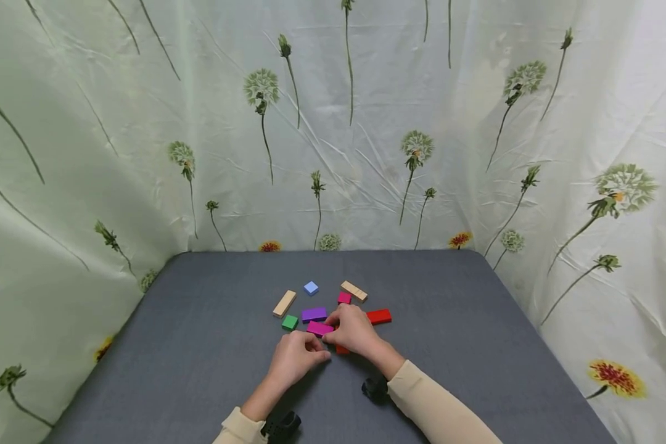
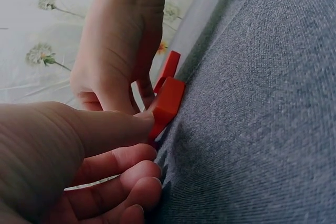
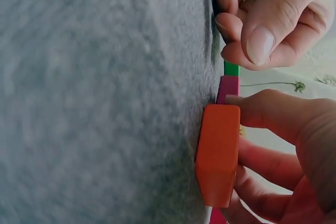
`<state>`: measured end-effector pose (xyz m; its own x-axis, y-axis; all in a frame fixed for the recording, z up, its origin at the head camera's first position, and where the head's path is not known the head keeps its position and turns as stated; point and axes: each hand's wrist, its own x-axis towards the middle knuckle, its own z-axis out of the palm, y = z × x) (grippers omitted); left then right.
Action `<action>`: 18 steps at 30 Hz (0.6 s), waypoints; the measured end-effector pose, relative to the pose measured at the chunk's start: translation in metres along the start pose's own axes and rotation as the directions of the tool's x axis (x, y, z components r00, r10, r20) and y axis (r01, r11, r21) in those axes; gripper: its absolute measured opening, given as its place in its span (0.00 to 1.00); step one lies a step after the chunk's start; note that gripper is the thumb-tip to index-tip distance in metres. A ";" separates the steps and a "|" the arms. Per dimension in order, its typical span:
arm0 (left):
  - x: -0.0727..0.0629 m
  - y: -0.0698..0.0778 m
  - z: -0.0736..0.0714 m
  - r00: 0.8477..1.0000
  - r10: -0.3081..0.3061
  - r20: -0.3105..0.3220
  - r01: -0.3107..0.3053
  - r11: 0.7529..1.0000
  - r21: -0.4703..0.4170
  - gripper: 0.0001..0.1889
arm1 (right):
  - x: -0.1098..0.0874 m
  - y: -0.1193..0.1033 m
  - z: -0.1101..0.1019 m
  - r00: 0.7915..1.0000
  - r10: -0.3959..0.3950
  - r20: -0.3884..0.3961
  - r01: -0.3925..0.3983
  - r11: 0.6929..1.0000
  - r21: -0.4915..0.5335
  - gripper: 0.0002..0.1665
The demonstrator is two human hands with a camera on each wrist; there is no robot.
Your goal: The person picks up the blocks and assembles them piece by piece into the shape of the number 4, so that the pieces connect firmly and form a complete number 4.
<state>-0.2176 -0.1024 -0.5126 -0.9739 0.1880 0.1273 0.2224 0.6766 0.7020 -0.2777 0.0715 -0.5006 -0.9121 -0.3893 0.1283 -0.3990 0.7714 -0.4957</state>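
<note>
Near the table's middle, my right hand [image 1: 353,331] pinches the right end of a magenta block [image 1: 319,328] between thumb and index finger. An orange block [image 3: 219,150] lies just beside that hand, partly under it in the head view. My left hand [image 1: 298,357] is close to the magenta block's near side, its fingers loosely bent with nothing in them. A purple block [image 1: 314,315] is just behind the magenta one, and a green block [image 1: 290,322] sits to its left. A crimson block [image 1: 345,298] and a red block [image 1: 380,316] lie beyond the right hand.
Farther back are a light blue block [image 1: 311,288] and two plain wooden blocks, one at left [image 1: 285,303] and one at right [image 1: 354,291]. The grey cloth-covered table [image 1: 200,345] meets a flower-print curtain [image 1: 366,185] at its back and sides.
</note>
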 end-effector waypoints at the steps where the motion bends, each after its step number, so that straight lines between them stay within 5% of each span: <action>1: 0.000 0.000 -0.001 1.000 0.000 0.000 0.000 1.000 0.001 0.11 | 0.000 -0.001 0.000 1.000 0.007 -0.006 -0.007 1.000 0.000 0.10; 9: -0.001 -0.002 -0.002 1.000 -0.003 -0.006 0.003 1.000 -0.022 0.10 | 0.000 -0.002 -0.004 0.999 0.005 -0.036 -0.005 1.000 0.005 0.11; 18: 0.001 -0.001 0.004 0.999 -0.006 -0.039 0.005 1.000 -0.014 0.10 | 0.000 0.000 -0.019 0.998 0.001 -0.063 0.007 0.992 0.128 0.13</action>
<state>-0.2188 -0.0999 -0.5161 -0.9762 0.1562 0.1507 0.2167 0.6675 0.7124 -0.2798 0.0810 -0.4847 -0.9167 -0.3561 0.1813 -0.3899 0.6977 -0.6010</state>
